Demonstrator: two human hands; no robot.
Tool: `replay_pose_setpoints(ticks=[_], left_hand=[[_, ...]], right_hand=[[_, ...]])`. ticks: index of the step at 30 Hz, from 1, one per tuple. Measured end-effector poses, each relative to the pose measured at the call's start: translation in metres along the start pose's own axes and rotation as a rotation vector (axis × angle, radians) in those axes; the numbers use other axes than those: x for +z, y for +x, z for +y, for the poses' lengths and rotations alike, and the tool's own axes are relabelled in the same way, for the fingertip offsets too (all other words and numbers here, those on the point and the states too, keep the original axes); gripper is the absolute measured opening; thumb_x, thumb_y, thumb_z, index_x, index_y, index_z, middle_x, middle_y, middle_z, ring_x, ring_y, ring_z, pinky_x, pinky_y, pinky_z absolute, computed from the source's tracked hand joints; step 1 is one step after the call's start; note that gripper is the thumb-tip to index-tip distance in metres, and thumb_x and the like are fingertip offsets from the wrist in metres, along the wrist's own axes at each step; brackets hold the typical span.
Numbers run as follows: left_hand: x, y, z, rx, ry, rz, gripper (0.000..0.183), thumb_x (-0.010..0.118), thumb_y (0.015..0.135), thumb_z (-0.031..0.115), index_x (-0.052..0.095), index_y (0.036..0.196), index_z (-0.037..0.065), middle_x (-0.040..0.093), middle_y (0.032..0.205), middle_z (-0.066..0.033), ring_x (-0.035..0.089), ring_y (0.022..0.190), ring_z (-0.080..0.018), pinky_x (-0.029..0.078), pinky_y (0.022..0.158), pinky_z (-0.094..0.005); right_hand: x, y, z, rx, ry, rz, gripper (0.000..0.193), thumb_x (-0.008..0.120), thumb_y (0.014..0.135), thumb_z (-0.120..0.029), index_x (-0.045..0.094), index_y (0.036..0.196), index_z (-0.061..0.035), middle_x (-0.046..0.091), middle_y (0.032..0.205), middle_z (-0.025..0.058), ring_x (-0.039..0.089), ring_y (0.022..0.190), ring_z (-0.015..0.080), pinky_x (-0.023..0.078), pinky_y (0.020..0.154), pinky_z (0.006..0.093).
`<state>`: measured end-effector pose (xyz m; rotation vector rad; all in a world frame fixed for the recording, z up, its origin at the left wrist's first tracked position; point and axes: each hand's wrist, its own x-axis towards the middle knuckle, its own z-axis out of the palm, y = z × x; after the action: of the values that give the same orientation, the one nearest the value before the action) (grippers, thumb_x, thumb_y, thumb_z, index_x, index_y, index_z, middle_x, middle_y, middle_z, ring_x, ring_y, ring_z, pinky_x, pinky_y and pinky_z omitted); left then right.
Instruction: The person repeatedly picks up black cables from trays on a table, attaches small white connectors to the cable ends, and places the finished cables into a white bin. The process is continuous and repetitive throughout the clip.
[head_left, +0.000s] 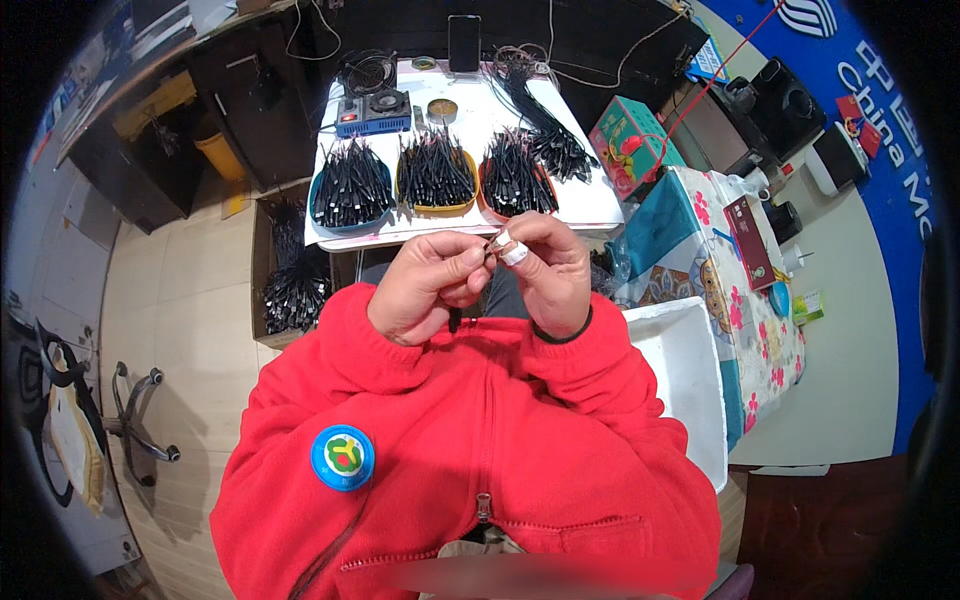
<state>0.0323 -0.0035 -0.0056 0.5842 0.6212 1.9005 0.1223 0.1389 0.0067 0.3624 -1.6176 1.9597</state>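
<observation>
Both hands meet in front of my chest, close to the near edge of the white table (335,238). My left hand (425,287) is closed in a pinch on a thin black cable (455,320), whose lower part hangs beneath the palm. Thumb and forefinger of my right hand (556,278) pinch the thin wire end against the left fingertips. White wrapping (513,252) covers part of the right-hand fingers. Fingers hide most of the wire end. Just beyond stand a teal bowl (350,228), a yellow bowl (445,208) and an orange-red bowl (487,211), all heaped with short black cables.
Behind the bowls sit a blue device (372,114), a round tin (442,110) and an upright phone (464,44). Long black cables (548,125) lie at back right. A cable-filled carton (262,325) stands left, a white foam box (690,385) right, beside a flowered tablecloth (745,310).
</observation>
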Motion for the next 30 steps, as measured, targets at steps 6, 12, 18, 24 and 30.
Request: replay_pose_setpoints(ticks=[6, 12, 18, 24, 30], left_hand=[[-0.005, -0.002, 0.004, -0.077, -0.056, -0.060, 0.018, 0.056, 0.093, 0.015, 0.063, 0.092, -0.002, 0.058, 0.068, -0.0016, 0.031, 0.046, -0.0020, 0.024, 0.043, -0.0186], [-0.003, -0.003, 0.005, -0.078, -0.019, -0.015, 0.018, 0.057, 0.092, 0.015, 0.064, 0.091, -0.002, 0.059, 0.068, -0.0021, 0.032, 0.046, -0.0021, 0.024, 0.043, -0.0177], [0.000, -0.004, 0.003, 0.065, 0.136, 0.025, 0.014, 0.059, 0.091, 0.009, 0.065, 0.096, -0.003, 0.063, 0.073, -0.0058, 0.043, 0.052, -0.0028, 0.028, 0.045, -0.0162], [0.000, -0.005, 0.004, 0.283, 0.541, 0.021, 0.015, 0.059, 0.089, 0.002, 0.066, 0.101, -0.004, 0.066, 0.082, -0.0073, 0.059, 0.068, -0.0081, 0.044, 0.057, -0.0163], [-0.013, 0.009, 0.002, 0.171, 0.373, 0.043, 0.015, 0.060, 0.089, 0.005, 0.065, 0.100, -0.005, 0.067, 0.082, -0.0104, 0.058, 0.065, -0.0098, 0.045, 0.056, -0.0185]], right_hand=[[0.004, 0.002, -0.010, 0.115, -0.004, -0.025, 0.007, 0.059, 0.089, 0.000, 0.058, 0.096, 0.0011, 0.060, 0.088, 0.0046, 0.061, 0.081, 0.0101, 0.048, 0.076, 0.0231], [0.009, 0.002, -0.021, 0.155, -0.131, 0.005, 0.012, 0.061, 0.087, 0.001, 0.057, 0.098, 0.0028, 0.062, 0.087, 0.0043, 0.061, 0.078, 0.0093, 0.049, 0.073, 0.0230], [0.009, 0.003, -0.018, 0.213, 0.002, 0.050, 0.010, 0.059, 0.091, -0.004, 0.057, 0.098, 0.0026, 0.063, 0.087, 0.0057, 0.061, 0.076, 0.0096, 0.050, 0.071, 0.0233], [0.001, 0.002, -0.014, 0.328, 0.159, 0.036, 0.011, 0.058, 0.093, -0.008, 0.056, 0.098, 0.0012, 0.062, 0.087, 0.0061, 0.060, 0.078, 0.0110, 0.050, 0.071, 0.0233], [-0.004, 0.004, 0.003, 0.399, 0.266, 0.084, 0.014, 0.057, 0.093, -0.010, 0.055, 0.102, 0.0010, 0.060, 0.088, 0.0050, 0.058, 0.078, 0.0107, 0.049, 0.073, 0.0243]])
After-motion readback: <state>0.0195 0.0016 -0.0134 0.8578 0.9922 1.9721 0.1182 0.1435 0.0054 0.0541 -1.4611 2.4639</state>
